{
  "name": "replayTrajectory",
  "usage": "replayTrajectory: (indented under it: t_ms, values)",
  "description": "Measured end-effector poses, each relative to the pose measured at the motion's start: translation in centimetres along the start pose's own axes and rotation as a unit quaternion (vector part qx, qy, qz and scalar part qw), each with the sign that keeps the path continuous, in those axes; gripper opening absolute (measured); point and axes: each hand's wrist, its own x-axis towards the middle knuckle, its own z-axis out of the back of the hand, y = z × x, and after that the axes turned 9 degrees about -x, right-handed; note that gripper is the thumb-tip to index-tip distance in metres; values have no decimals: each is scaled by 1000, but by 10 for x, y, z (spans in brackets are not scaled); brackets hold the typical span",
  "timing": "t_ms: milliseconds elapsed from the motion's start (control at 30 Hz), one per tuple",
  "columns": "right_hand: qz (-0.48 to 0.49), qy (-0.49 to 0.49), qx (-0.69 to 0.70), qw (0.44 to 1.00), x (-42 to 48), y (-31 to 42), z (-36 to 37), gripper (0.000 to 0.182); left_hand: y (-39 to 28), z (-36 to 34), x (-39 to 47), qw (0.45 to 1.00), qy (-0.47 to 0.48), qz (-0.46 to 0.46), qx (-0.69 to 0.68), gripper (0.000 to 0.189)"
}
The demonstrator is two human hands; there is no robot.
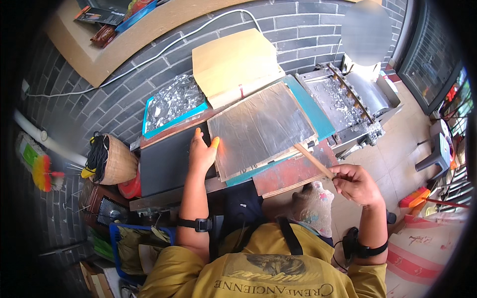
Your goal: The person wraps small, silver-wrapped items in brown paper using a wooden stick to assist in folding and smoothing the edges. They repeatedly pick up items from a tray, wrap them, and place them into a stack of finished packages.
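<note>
A wrinkled silvery foil sheet (261,126) lies over a stack of paper before me. At its left edge is my left hand (202,154), fingers apart, with orange finger covers on the thumb and one fingertip. The thumb meets or nearly meets the sheet's edge. My right hand (354,184) grips a flat wooden stick (315,162), whose far end reaches the sheet's lower right corner. Under the stack is a teal ribbed mat (311,106). A dark flat board (169,160) lies left of the sheet, partly behind my left hand.
Behind the sheet rests a pile of yellowish paper (234,63). A blue tray (175,108) holds crumpled foil scraps. To the right stands a metal machine (343,100) strewn with foil bits. A woven basket (121,160) and a plastic stool (436,156) flank the workbench.
</note>
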Motion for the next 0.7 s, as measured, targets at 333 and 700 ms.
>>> replayTrajectory:
  t_ms: [333,700]
  values:
    - [-3,-11,17,1000,20,4,-16,28,-1,-1,1,1000,-7,-6,5,77]
    - [93,-145,-48,984,59,-14,-53,22,-5,0,2,999,-3,-14,30,75]
